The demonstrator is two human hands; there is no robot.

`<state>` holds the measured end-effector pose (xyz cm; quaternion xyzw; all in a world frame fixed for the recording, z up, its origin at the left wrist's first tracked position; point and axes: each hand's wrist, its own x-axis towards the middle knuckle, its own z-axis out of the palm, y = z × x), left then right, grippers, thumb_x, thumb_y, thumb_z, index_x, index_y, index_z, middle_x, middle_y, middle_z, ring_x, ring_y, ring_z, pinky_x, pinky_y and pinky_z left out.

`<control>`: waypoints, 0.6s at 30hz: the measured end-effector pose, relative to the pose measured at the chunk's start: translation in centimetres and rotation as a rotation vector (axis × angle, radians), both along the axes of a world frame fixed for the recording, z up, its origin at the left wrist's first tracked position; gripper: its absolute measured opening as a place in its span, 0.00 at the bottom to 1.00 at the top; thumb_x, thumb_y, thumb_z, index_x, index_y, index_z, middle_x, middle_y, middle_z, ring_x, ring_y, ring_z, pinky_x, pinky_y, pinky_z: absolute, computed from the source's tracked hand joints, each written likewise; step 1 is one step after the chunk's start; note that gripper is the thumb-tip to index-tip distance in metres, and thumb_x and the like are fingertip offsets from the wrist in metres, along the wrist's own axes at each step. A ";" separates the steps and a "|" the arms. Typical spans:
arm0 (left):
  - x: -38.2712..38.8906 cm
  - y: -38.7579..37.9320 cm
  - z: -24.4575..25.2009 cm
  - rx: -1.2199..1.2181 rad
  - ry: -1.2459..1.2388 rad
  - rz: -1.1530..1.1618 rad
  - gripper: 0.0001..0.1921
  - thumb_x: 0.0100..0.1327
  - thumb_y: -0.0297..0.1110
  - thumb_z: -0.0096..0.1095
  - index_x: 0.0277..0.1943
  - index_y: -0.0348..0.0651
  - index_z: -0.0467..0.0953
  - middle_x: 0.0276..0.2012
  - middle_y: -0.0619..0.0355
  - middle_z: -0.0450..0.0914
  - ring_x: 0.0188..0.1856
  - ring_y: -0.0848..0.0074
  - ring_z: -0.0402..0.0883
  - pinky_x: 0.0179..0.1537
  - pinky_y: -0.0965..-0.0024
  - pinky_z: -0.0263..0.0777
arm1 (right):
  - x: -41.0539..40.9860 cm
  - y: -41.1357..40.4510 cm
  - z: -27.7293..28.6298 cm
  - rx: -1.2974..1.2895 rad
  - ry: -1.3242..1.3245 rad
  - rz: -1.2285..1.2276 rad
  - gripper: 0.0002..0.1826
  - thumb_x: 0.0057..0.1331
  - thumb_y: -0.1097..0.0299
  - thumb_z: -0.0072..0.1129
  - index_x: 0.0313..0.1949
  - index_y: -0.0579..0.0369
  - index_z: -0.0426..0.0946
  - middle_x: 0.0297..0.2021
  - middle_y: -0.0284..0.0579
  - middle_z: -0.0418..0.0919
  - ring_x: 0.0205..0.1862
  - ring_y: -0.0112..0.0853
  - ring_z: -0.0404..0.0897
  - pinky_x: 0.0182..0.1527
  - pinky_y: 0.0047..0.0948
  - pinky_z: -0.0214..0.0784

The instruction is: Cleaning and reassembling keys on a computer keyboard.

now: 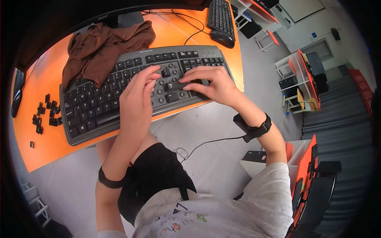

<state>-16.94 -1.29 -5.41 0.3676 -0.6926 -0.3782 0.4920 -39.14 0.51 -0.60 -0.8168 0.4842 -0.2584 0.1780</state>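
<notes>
A black Lenovo keyboard (104, 98) lies tilted across the front of an orange desk, with several keycaps off its right-middle part and round key posts bare. My right hand (209, 81) has thumb and fingertips at the right end of a wide Shift keycap (175, 85); whether it grips the keycap cannot be told. Over the keyboard's middle is my left hand (138, 96), fingers bent beside the bare posts, with no object visible in it. A Ctrl keycap (172, 97) sits below the Shift keycap. Loose black keycaps (53, 110) lie in a pile left of the keyboard.
A brown cloth (98, 50) covers the keyboard's upper left edge. Behind stands an Acer monitor (102, 17). A second keyboard (221, 17) and a black mouse (222, 38) are at the back right, with cables beside them. One small keycap (31, 144) lies near the desk's left edge.
</notes>
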 end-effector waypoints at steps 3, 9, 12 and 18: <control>-0.3 -0.3 -0.1 -0.010 -0.050 -0.006 0.15 0.70 0.20 0.49 0.57 0.37 0.75 0.44 0.51 0.82 0.43 0.75 0.81 0.46 0.73 0.75 | 0.1 0.0 0.6 0.272 -0.045 -0.171 0.11 0.59 0.74 0.69 0.42 0.58 0.85 0.36 0.39 0.86 0.41 0.25 0.84 0.44 0.25 0.74; -0.4 -0.4 -0.2 -0.081 -0.087 -0.013 0.14 0.67 0.25 0.56 0.54 0.42 0.76 0.40 0.51 0.80 0.42 0.59 0.78 0.45 0.62 0.72 | -1.0 -2.5 1.1 0.567 -0.272 -0.191 0.12 0.63 0.76 0.65 0.46 0.63 0.83 0.38 0.41 0.86 0.42 0.23 0.83 0.47 0.20 0.75; -0.7 -0.5 -0.6 -0.137 -0.140 0.015 0.14 0.65 0.28 0.60 0.53 0.43 0.77 0.39 0.53 0.81 0.42 0.60 0.78 0.44 0.62 0.73 | -1.1 -3.1 1.2 0.605 -0.211 -0.112 0.11 0.63 0.76 0.64 0.45 0.63 0.82 0.39 0.41 0.85 0.42 0.23 0.83 0.48 0.20 0.74; -0.8 -0.6 -1.3 -0.323 -0.214 0.051 0.11 0.60 0.30 0.66 0.46 0.43 0.82 0.39 0.59 0.81 0.40 0.65 0.78 0.42 0.65 0.75 | -0.7 -2.6 1.4 0.586 -0.217 -0.064 0.11 0.63 0.75 0.65 0.46 0.63 0.83 0.36 0.42 0.86 0.39 0.22 0.83 0.46 0.20 0.75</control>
